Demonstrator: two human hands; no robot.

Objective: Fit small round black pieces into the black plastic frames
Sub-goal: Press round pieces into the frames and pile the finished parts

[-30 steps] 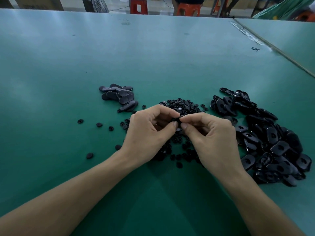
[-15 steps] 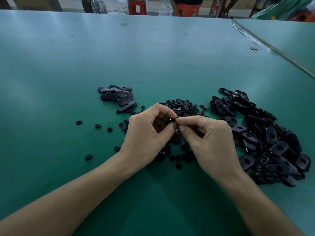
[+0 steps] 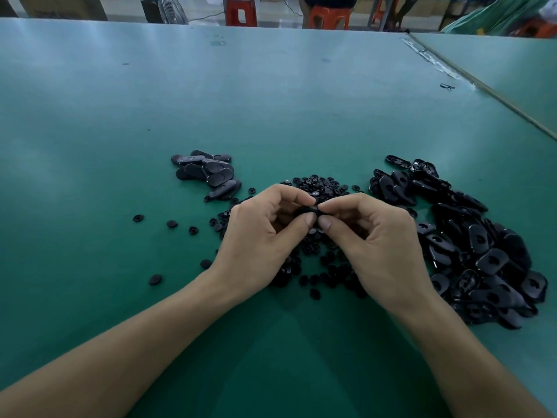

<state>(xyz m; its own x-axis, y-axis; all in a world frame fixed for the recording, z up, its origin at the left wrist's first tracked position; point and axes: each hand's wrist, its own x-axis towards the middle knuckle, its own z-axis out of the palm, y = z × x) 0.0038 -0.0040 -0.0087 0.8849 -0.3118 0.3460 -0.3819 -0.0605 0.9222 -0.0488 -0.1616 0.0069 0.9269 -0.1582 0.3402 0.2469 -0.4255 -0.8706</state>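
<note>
A green bench (image 3: 271, 101) stretches out wide, with a second bench (image 3: 512, 64) butted against its right side. Past the far edge stand a red stool (image 3: 241, 10), an orange stool (image 3: 330, 15) and a fan (image 3: 164, 10).

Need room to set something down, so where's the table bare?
Bare: table beyond the piles, and left of the stray round pieces. Crowded: round-piece heap under left hand and right hand, frame pile at right.

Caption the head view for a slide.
Left hand and right hand pinch a black part over round pieces; frames piled right.
</note>
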